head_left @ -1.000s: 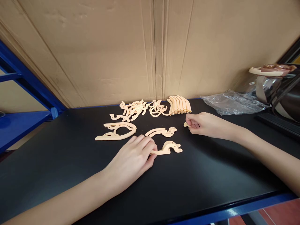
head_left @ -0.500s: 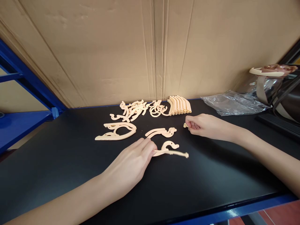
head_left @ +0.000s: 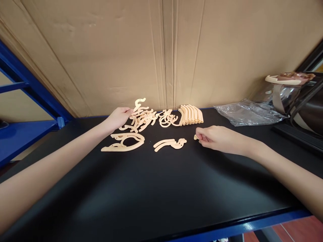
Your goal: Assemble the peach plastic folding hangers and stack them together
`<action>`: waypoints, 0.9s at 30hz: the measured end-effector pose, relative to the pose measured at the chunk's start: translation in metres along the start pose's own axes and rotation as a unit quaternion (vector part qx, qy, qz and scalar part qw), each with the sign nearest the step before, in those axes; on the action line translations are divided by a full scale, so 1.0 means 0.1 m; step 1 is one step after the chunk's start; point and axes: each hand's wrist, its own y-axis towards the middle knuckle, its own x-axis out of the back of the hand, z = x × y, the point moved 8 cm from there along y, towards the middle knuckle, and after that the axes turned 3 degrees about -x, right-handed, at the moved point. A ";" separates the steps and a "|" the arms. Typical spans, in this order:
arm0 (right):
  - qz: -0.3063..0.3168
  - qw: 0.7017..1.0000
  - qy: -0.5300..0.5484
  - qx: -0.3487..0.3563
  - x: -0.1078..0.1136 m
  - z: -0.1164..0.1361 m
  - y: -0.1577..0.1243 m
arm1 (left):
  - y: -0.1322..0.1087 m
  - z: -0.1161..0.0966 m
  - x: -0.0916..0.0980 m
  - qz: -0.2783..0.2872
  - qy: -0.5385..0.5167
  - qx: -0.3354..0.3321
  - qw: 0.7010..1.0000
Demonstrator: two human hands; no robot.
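Observation:
My left hand (head_left: 119, 117) is over the far left of the table, its fingers pinched on a beige hanger hook (head_left: 138, 103) held up above a loose pile of similar hanger parts (head_left: 146, 119). Below it lies a folded beige hanger (head_left: 137, 145). My right hand (head_left: 214, 138) is closed near the table's middle right. A small beige piece (head_left: 195, 137) sticks out from its fingertips; most of it is hidden. Between the hands, a hanger hook with two curved arms (head_left: 168, 144) lies flat, touched by neither hand.
Curved hanger arms (head_left: 191, 114) stand in a neat row at the back, beside a cluster of hooks (head_left: 165, 119). A clear plastic bag (head_left: 249, 112) and a brown clear-sided bag (head_left: 285, 87) are at the right. Cardboard (head_left: 113, 50) walls the back of the black table (head_left: 151, 195).
My left hand has moved from the front middle to the pile at the far left. The hook and thin strip by it are gone from the front. My right hand stays nearly still.

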 end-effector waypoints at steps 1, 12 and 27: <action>-0.001 1.000 -0.005 0.002 0.00 0.00 0.00 | 0.04 0.04 -0.03 0.001 0.005 0.003 1.000; 0.003 1.000 -0.001 0.002 0.00 0.02 -0.01 | 0.06 0.17 -0.11 0.032 0.143 -0.006 0.989; 0.123 0.977 0.140 0.101 -0.16 0.66 -0.30 | -0.08 0.17 -0.05 -0.001 0.256 -0.019 0.967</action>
